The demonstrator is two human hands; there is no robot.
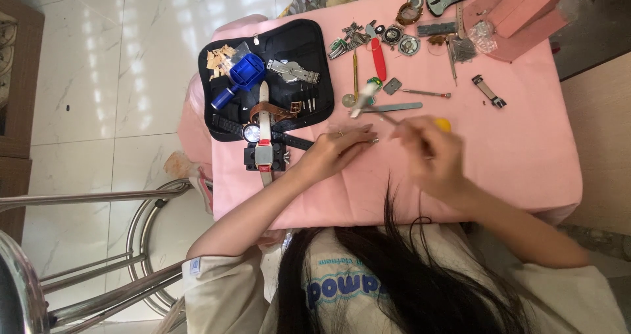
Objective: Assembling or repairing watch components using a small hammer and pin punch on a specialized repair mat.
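My right hand (430, 156) is blurred and is closed round a thin tool with a yellow handle (444, 124). The tool's metal shaft points up-left toward a small white-headed hammer (363, 98) lying on the pink cloth (519, 143). My left hand (335, 151) lies flat on the cloth just left of the right hand. Its fingers are stretched toward the tool's shaft and I see nothing in it. A watch with a red and white strap (264, 151) sits in a black holder beside my left wrist.
An open black tool case (299, 42) holds a blue tool (242, 76), watches and small parts. Loose watch parts, a red-handled tool (378, 59), a strap link (488, 90) and pink boxes (526, 12) lie at the far side. A metal stool (141, 242) stands at the left.
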